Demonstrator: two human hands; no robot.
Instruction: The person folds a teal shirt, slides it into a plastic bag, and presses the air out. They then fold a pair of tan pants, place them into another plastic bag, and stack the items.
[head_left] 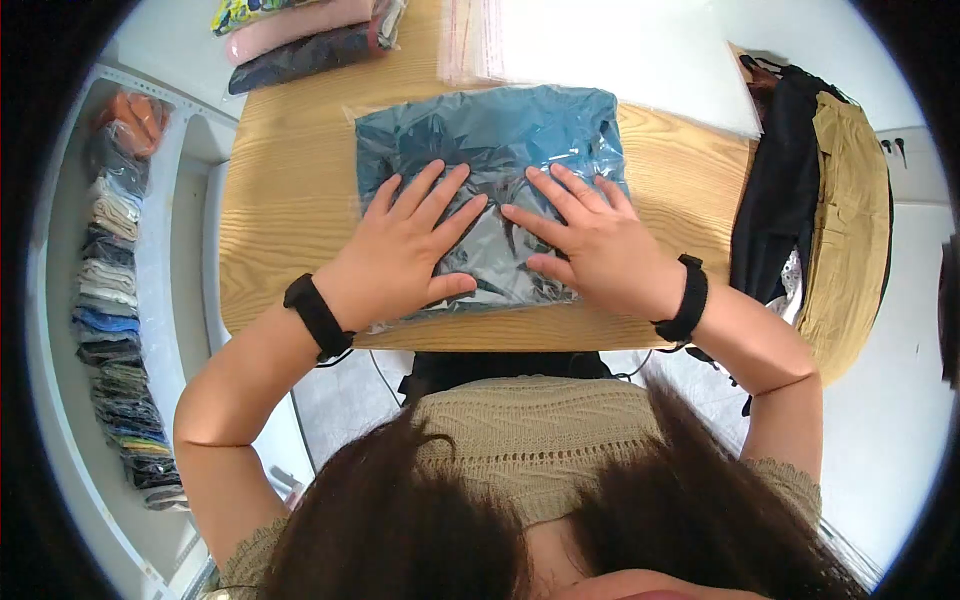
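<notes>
A folded teal and dark garment in a clear plastic bag (490, 125) lies flat on the wooden table (285, 230) in front of me. My left hand (405, 235) rests on the bag's left half, fingers spread and pointing away from me. On the right half, my right hand (590, 235) lies with its fingers spread too. Both palms face down on the plastic, and neither hand grips anything. The bag's surface is wrinkled and shiny, and its near edge lies close to the table's front edge.
Several bagged folded garments (310, 40) are stacked at the table's back left. Clear plastic bags (600, 50) lie at the back. Black trousers (780, 190) and a tan garment (845, 220) hang over the right side. A shelf (185, 200) with many folded clothes stands left.
</notes>
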